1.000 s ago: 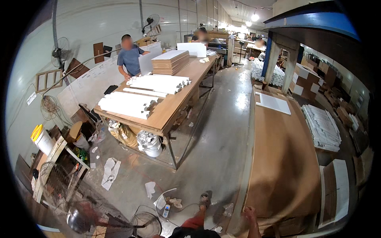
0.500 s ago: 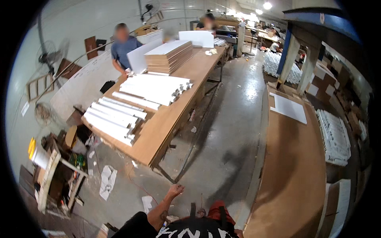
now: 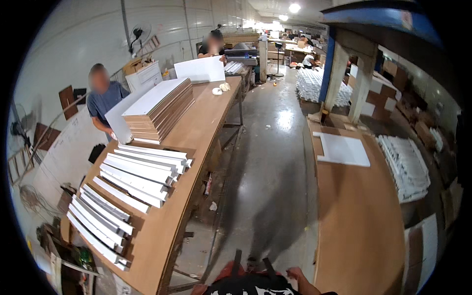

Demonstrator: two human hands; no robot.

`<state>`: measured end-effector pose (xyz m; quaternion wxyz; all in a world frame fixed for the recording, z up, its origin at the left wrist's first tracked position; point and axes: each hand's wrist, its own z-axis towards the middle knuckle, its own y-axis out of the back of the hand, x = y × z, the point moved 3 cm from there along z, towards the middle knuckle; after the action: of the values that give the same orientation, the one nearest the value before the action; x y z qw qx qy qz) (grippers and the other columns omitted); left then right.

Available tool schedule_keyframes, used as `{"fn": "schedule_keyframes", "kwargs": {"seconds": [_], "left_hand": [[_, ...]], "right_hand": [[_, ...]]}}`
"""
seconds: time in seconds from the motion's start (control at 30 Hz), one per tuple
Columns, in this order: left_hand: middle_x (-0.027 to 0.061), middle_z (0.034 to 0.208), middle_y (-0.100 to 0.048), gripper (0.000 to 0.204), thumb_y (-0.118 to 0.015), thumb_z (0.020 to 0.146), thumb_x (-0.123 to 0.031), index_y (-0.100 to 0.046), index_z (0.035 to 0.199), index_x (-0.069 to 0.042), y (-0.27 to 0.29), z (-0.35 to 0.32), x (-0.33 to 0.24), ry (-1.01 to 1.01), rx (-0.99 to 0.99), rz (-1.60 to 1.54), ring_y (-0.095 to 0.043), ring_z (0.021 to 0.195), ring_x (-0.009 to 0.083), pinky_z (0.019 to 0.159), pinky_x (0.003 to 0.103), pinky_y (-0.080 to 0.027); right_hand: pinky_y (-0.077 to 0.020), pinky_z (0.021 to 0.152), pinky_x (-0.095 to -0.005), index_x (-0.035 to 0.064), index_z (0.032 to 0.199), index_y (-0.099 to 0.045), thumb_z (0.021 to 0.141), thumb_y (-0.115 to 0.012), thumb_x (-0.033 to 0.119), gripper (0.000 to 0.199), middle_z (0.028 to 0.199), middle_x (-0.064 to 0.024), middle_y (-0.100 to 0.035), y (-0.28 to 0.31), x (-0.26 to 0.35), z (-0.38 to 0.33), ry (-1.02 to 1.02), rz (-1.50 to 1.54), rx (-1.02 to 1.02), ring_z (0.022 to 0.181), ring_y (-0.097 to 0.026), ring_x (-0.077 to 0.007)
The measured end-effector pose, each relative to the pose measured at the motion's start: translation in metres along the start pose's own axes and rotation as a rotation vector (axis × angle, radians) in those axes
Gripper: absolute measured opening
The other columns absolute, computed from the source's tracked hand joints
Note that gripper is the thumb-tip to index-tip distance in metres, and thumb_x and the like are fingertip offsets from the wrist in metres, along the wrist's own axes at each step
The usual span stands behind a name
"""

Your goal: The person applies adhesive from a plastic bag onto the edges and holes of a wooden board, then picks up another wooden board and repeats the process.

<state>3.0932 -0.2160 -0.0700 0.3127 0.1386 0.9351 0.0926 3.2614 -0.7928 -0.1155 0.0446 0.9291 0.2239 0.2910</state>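
My right hand (image 3: pixel 295 274) hangs low beside my body at the lower edge, nearest the brown board-topped table on the right. Its fingers are loosely bent, and I see nothing in them. Only a small part of my left hand (image 3: pixel 199 289) shows at the bottom edge, near the long worktable (image 3: pixel 169 223); its fingers are hidden. On that worktable lie rows of white angled strips (image 3: pixel 135 172), with another group of white strips (image 3: pixel 101 223) at the near end. Behind them rises a stack of white-faced boards (image 3: pixel 160 110). Neither hand touches these things.
A person in a blue shirt (image 3: pixel 105 101) stands left of the worktable beside an upright white panel. Farther back, another person (image 3: pixel 212 46) holds a white panel (image 3: pixel 199 70). A grey floor aisle (image 3: pixel 275 147) runs between the worktable and the brown-topped table (image 3: pixel 361 216), which bears a white board (image 3: pixel 344 150).
My view has moved forward and turned right, so the worktable sits closer on the left. My left hand has dropped from in front of me to the lower edge. More of my right hand shows.
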Motion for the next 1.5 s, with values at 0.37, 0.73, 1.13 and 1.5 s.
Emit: {"fn": "schedule_keyframes", "kwargs": {"seconds": [0.37, 0.73, 1.13, 1.5], "left_hand": [[0.0068, 0.058, -0.056, 0.028, -0.057, 0.087, -0.030, -0.061, 0.071, -0.007, 0.093, 0.150, -0.204, 0.173, 0.012, -0.215, -0.054, 0.050, 0.0193, 0.046, 0.039, -0.043], [0.0052, 0.063, -0.058, 0.030, -0.056, 0.089, -0.031, -0.063, 0.076, -0.005, 0.273, 0.370, -0.543, -0.184, -0.127, -0.054, -0.057, 0.058, 0.0155, 0.053, 0.034, -0.044], [0.0126, 0.066, -0.063, 0.050, -0.044, 0.090, -0.043, -0.065, 0.068, -0.003, 0.312, 0.478, -0.662, -0.136, -0.076, 0.069, -0.063, 0.057, 0.0206, 0.051, 0.036, -0.050], [0.0040, 0.066, -0.063, 0.035, -0.056, 0.087, -0.040, -0.064, 0.080, -0.007, 0.232, 0.420, -0.603, 0.298, -0.520, -0.853, -0.061, 0.056, 0.0145, 0.050, 0.027, -0.049]], "right_hand": [[-0.0511, 0.068, -0.0299, 0.0011, 0.112, -0.064, 0.087, -0.061, 0.028, 0.037, 0.095, -0.0099, -0.067, 0.039, 0.464, 0.106, 0.448, -0.007, -0.036, 0.082, -0.065, -0.0199], [-0.0518, 0.068, -0.0372, 0.0094, 0.100, -0.065, 0.085, -0.057, 0.024, 0.023, 0.088, -0.0044, -0.068, 0.090, 0.460, 0.236, -0.021, 0.012, 0.065, 0.078, -0.065, -0.0227], [-0.0516, 0.068, -0.0388, 0.0164, 0.099, -0.066, 0.083, -0.055, 0.032, 0.025, 0.091, -0.0049, -0.068, 0.137, 0.746, 0.468, 0.281, -0.655, 0.273, 0.082, -0.064, -0.0265], [-0.0501, 0.065, -0.0392, -0.0047, 0.114, -0.057, 0.089, -0.055, 0.025, 0.039, 0.094, -0.0155, -0.064, 0.101, 1.188, 0.615, 0.654, -0.526, 0.024, 0.085, -0.063, -0.0254]]}}
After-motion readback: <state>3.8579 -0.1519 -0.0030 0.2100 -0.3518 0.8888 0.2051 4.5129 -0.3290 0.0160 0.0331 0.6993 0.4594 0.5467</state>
